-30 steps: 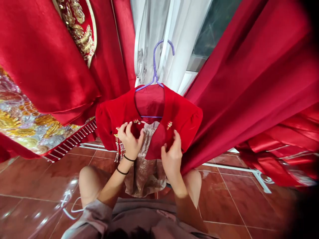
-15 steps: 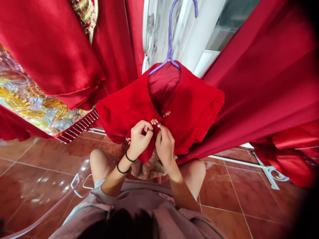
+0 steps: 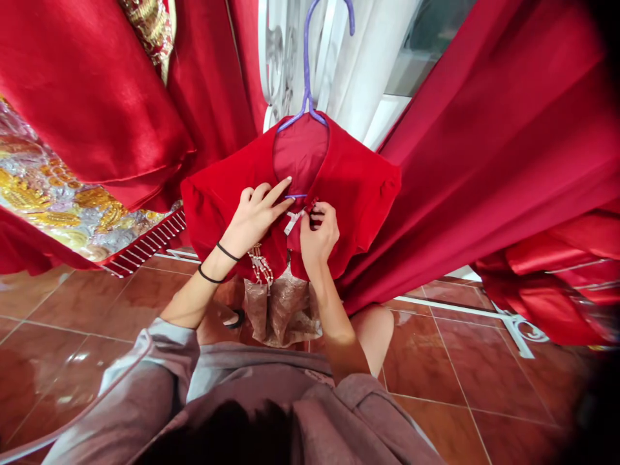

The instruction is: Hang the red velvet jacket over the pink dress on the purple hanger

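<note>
A short red velvet jacket (image 3: 363,187) hangs in front of me on a purple hanger (image 3: 307,71). Its front is parted, showing the darker lining and a small white tag (image 3: 292,223). My left hand (image 3: 254,216) lies at the neckline edge on the left, thumb and forefinger stretched out and apart. On the other side, my right hand (image 3: 320,232) is closed in a pinch on the front edge, by the beaded fastening. Strands of pale beads (image 3: 261,266) dangle below my left wrist.
Red satin cloth (image 3: 97,97) and a gold and silver embroidered panel (image 3: 62,200) hang at the left. A long red drape (image 3: 484,161) falls at the right. Shiny beige fabric (image 3: 281,310) hangs under the jacket. White metal rack bars (image 3: 513,323) stand near the tiled floor (image 3: 426,355).
The jacket front, closed at the beaded clasp before, is now parted, showing lining and tag. My left hand has moved up and left with its fingers spread; my right hand has risen slightly.
</note>
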The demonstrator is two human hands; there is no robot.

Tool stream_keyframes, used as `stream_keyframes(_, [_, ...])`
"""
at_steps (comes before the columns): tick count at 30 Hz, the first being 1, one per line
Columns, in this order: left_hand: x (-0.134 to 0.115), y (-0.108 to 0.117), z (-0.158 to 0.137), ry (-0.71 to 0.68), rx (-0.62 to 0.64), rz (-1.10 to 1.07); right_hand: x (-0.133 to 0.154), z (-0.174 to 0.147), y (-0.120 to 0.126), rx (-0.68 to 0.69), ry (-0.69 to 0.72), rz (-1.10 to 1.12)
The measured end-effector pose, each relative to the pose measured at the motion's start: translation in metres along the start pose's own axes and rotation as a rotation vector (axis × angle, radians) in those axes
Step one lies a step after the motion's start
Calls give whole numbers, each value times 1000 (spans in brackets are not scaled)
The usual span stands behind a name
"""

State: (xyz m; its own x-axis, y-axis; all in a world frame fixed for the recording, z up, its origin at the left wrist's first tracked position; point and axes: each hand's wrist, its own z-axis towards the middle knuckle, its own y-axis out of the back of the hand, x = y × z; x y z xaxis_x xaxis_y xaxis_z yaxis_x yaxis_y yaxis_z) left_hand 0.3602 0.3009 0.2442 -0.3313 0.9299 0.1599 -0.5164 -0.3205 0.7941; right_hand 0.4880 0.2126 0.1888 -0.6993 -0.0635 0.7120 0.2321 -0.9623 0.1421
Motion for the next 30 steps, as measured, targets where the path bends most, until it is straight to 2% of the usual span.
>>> stream_keyframes(3, [14,3,9,-49,99,96,-4,-2,-2,-50,-23,98])
stream_keyframes(6, [17,11,9,-28,120,105,-1,-6,8,-82,-5,145])
stream_keyframes(11, [8,30,2,-99,53,-223,7,-12,10,-129,234,97])
stream_keyframes(14, [0,37,4,-110,0,-409,7,-8,-3,-57,315,133])
stream_keyframes(17, [-4,35,12,-14,-27,-480,8,-1,-10,54,263,230])
stream_keyframes(19, [-5,30,17,74,-48,-519,11,1,-8,82,204,239])
stream_keyframes(25, [-7,18,21,223,-141,-589,25,-8,11,18,25,291])
stream_keyframes(30, [-9,17,20,281,-190,-590,32,-7,13,33,59,292])
